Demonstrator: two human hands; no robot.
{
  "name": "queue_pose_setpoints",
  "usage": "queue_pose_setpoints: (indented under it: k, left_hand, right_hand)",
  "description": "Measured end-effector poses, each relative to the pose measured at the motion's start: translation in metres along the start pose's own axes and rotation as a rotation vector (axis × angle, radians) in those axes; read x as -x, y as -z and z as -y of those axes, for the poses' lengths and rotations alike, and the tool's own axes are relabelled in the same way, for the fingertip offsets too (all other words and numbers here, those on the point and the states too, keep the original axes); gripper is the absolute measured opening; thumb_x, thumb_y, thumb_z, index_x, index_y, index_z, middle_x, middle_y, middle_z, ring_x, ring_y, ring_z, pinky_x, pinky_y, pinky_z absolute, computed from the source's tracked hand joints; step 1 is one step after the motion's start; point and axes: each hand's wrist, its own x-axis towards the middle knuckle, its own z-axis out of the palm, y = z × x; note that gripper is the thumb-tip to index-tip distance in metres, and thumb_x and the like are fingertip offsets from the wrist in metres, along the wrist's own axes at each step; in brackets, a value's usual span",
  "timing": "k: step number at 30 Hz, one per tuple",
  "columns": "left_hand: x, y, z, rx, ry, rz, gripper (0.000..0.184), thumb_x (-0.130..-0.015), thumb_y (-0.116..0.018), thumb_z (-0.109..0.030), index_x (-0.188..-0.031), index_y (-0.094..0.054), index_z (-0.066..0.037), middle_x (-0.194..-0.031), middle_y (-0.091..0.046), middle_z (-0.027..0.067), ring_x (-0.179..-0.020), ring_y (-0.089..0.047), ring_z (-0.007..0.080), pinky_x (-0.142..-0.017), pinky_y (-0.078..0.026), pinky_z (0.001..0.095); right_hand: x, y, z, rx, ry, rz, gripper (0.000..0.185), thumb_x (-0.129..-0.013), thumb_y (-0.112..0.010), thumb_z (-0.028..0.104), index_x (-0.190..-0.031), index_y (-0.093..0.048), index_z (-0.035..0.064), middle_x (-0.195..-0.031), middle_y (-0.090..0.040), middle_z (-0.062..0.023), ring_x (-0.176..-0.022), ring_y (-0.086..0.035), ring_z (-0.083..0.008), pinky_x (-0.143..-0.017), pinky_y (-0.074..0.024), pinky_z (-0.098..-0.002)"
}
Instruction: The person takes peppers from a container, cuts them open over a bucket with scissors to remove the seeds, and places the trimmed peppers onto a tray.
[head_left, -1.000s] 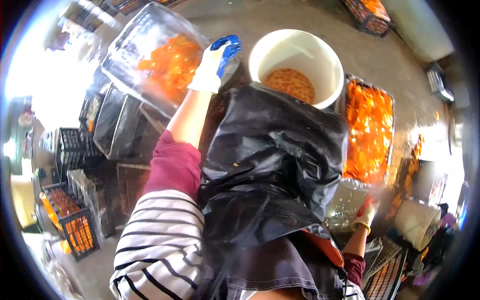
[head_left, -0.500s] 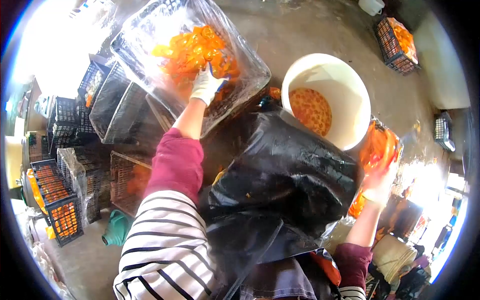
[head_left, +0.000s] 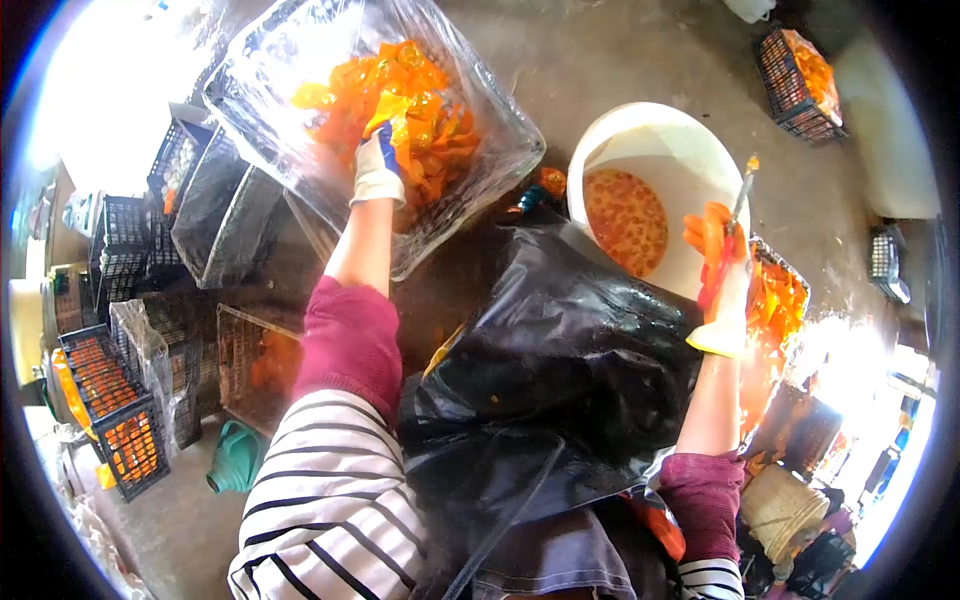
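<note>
My left hand (head_left: pixel 378 170), in a white and blue glove, is closed on a flat orange piece (head_left: pixel 393 106) above a plastic-lined crate (head_left: pixel 487 120) holding a heap of similar glossy pieces (head_left: pixel 430 150). My right hand (head_left: pixel 722 275), in an orange and yellow glove, grips what looks like a slim knife (head_left: pixel 744 190), pointing upward with an orange bit at its tip. It is beside the rim of a white bucket (head_left: pixel 690 135) with orange round bits in liquid (head_left: pixel 627 222). Partly behind my right hand is a crate of orange produce (head_left: pixel 778 300).
A black plastic apron or sheet (head_left: pixel 570 350) covers my lap. Black crates (head_left: pixel 130 425) stand on the left, near a green watering-can-like container (head_left: pixel 237 457). Another crate of orange produce (head_left: pixel 800 85) sits at the far right. Bright glare washes out both sides.
My right hand has risen from the crate of orange produce towards the bucket, with the knife now showing. My left hand has shifted slightly left, and an orange piece now shows in its fingers.
</note>
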Motion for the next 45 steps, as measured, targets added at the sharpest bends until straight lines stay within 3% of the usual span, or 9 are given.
queue_pose_setpoints:
  k: [4, 10, 13, 14, 20, 31, 36, 37, 45]
  left_hand:
    - [-0.008, 0.008, -0.001, 0.653, 0.231, 0.355, 0.032, -0.088, -0.06, -0.015, -0.115, -0.06, 0.0, -0.111, -0.064, 0.011, -0.099, -0.062, 0.0228, -0.091, -0.048, 0.0351]
    - [0.103, -0.066, -0.128, 0.975, 0.361, 1.006, 0.05, -0.088, -0.061, -0.019, -0.134, -0.045, -0.005, -0.129, -0.054, 0.0157, -0.117, -0.053, 0.0342, -0.101, -0.041, 0.0492]
    - [0.163, -0.131, -0.136, 0.988, 0.438, 1.169, 0.054, -0.088, -0.061, -0.02, -0.137, -0.041, -0.005, -0.133, -0.051, 0.017, -0.119, -0.052, 0.0339, -0.102, -0.041, 0.0489]
    - [0.187, -0.147, -0.14, 0.981, 0.456, 1.211, 0.055, -0.088, -0.062, -0.02, -0.136, -0.042, -0.005, -0.132, -0.052, 0.0168, -0.118, -0.052, 0.0339, -0.102, -0.042, 0.0475]
    - [0.256, -0.218, -0.113, 0.772, 0.39, 1.192, 0.045, -0.087, -0.066, -0.018, -0.126, -0.052, -0.001, -0.117, -0.061, 0.0137, -0.106, -0.06, 0.0258, -0.094, -0.048, 0.0383]
    - [0.344, -0.257, -0.185, 0.427, 0.345, 1.369, 0.036, -0.088, -0.065, -0.015, -0.119, -0.056, -0.001, -0.103, -0.065, 0.0133, -0.089, -0.064, 0.0217, -0.083, -0.053, 0.0312]
    - [0.423, -0.365, -0.112, -0.016, -0.462, 1.775, 0.062, -0.086, -0.067, -0.028, -0.138, -0.041, -0.005, -0.132, -0.052, 0.0091, -0.108, -0.056, 0.0156, -0.091, -0.044, 0.0267]
    - [0.436, -0.356, -0.125, -0.246, 0.03, 1.658, 0.06, -0.09, -0.061, -0.024, -0.14, -0.034, -0.004, -0.139, -0.045, 0.0101, -0.118, -0.051, 0.0183, -0.099, -0.04, 0.0284]
    - [0.496, -0.337, -0.056, -0.319, 0.04, 1.899, 0.039, -0.09, -0.063, -0.031, -0.113, -0.061, 0.001, -0.1, -0.065, 0.0065, -0.083, -0.059, 0.0131, -0.073, -0.048, 0.0247]
  right_hand:
    - [-0.005, 0.004, -0.007, -0.025, 0.037, 0.106, 0.03, -0.089, -0.064, 0.015, -0.113, -0.056, -0.0001, -0.098, -0.061, -0.011, -0.09, -0.065, -0.0237, -0.078, -0.0529, -0.032]
    - [0.018, -0.011, 0.017, -0.106, -0.06, 0.312, 0.033, -0.097, -0.047, 0.03, -0.12, -0.054, 0.0077, -0.106, -0.065, -0.0139, -0.093, -0.066, -0.0233, -0.059, -0.0476, -0.0256]
    - [0.013, -0.014, 0.009, -0.08, 0.093, 0.497, 0.036, -0.1, -0.038, 0.022, -0.129, -0.044, 0.0011, -0.112, -0.06, -0.0159, -0.092, -0.064, -0.0253, -0.072, -0.0536, -0.0308]
    - [0.003, -0.003, -0.013, 0.12, 0.329, 0.463, 0.036, -0.1, -0.039, 0.022, -0.129, -0.044, 0.0022, -0.114, -0.059, -0.0136, -0.091, -0.063, -0.023, -0.069, -0.0531, -0.0303]
    - [0.022, -0.002, 0.023, -0.609, -0.075, 0.312, 0.04, -0.097, -0.048, 0.029, -0.129, -0.046, 0.0046, -0.115, -0.058, -0.0092, -0.085, -0.062, -0.0137, -0.058, -0.051, -0.024]
    - [0.017, 0.038, 0.023, -0.85, 0.281, 0.283, 0.033, -0.096, -0.053, 0.019, -0.125, -0.048, 0.0047, -0.117, -0.058, -0.0088, -0.104, -0.059, -0.0177, -0.087, -0.0511, -0.031]
    - [0.022, 0.119, -0.011, -1.195, 0.68, -0.166, 0.021, -0.094, -0.051, 0.019, -0.109, -0.057, 0.0057, -0.101, -0.063, -0.0079, -0.093, -0.061, -0.0238, -0.083, -0.0521, -0.0361]
    - [0.032, 0.132, -0.008, -1.248, 0.617, -0.358, 0.022, -0.092, -0.052, 0.02, -0.107, -0.058, 0.005, -0.101, -0.063, -0.0081, -0.093, -0.061, -0.0249, -0.082, -0.053, -0.0373]
    - [0.04, 0.186, -0.055, -1.331, 0.446, -0.842, 0.027, -0.091, -0.056, 0.027, -0.107, -0.058, 0.0056, -0.102, -0.065, -0.0092, -0.091, -0.064, -0.0247, -0.076, -0.0561, -0.0406]
